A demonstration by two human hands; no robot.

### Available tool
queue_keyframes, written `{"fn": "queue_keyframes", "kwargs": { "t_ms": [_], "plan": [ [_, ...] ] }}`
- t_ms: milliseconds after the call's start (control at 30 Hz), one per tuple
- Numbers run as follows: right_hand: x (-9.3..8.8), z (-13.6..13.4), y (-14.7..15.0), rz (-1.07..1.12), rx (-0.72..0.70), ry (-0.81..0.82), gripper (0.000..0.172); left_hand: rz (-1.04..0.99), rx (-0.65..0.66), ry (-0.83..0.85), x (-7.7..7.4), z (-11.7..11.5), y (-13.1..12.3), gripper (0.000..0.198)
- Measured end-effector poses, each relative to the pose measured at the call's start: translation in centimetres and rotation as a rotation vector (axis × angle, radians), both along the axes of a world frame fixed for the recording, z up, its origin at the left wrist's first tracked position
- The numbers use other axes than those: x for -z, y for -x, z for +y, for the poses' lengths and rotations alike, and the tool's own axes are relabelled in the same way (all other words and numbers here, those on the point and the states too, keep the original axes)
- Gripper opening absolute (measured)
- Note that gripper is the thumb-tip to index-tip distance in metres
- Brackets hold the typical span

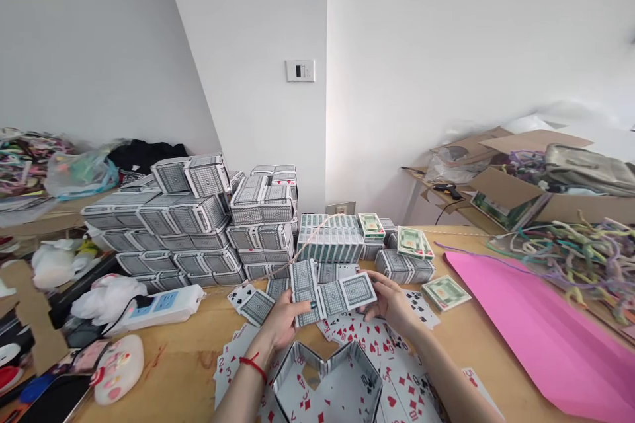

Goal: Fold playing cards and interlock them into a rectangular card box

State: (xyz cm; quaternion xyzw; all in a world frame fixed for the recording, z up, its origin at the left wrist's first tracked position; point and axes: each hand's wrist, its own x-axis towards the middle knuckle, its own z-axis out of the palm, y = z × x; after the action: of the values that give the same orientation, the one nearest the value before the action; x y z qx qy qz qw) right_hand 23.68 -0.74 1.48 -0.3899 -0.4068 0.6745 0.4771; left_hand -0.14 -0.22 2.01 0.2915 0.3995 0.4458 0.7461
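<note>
My left hand (284,318) is closed on the left end of several joined playing cards (333,297), grey patterned backs up, its thumb lying across them. Pinched at the right end of the same cards are the fingers of my right hand (391,301). One card stands up from the left part of the piece, while the others run off to the right. Just below sits a heart-shaped frame (364,365) with walls of folded cards. Loose face-up cards (404,386) lie spread under and around it on the wooden table (183,370).
Stacked blocks of cards (208,178) rise at back left, near boxed decks (330,244) and a green card box (446,292). A white power strip (171,307) and a pink sheet (526,324) flank the work. Fuzzy coloured strands (590,264) lie at far right.
</note>
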Motion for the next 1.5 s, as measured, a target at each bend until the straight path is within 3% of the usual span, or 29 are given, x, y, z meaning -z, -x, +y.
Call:
{"fn": "queue_keyframes", "kwargs": {
  "t_ms": [167, 400, 567, 767, 1267, 1500],
  "plan": [
    [0.3, 0.0, 0.2, -0.136, -0.047, 0.002, 0.033, 0.106, -0.071, -0.037, 0.1, 0.3, -0.2, 0.035],
    [0.9, -0.4, 0.7, -0.21, -0.203, 0.034, 0.038, 0.143, 0.055, -0.038, -0.6, -0.1, -0.2, 0.03],
    [1.1, -0.3, 0.7, -0.188, -0.18, 0.017, 0.034, 0.193, 0.05, -0.081, -0.9, -0.3, -0.2, 0.029],
    [1.3, -0.1, 0.0, -0.194, -0.11, 0.04, 0.036, 0.231, 0.006, -0.126, -0.1, 0.1, 0.2, 0.026],
    [1.6, -0.3, 1.5, -0.217, -0.192, 0.025, 0.037, 0.256, 0.061, -0.2, 0.8, 0.2, 0.0, 0.029],
    [1.8, -0.7, 2.5, -0.24, -0.207, -0.004, 0.035, 0.266, 0.039, -0.209, 0.4, 0.1, -0.2, 0.035]
  ]
}}
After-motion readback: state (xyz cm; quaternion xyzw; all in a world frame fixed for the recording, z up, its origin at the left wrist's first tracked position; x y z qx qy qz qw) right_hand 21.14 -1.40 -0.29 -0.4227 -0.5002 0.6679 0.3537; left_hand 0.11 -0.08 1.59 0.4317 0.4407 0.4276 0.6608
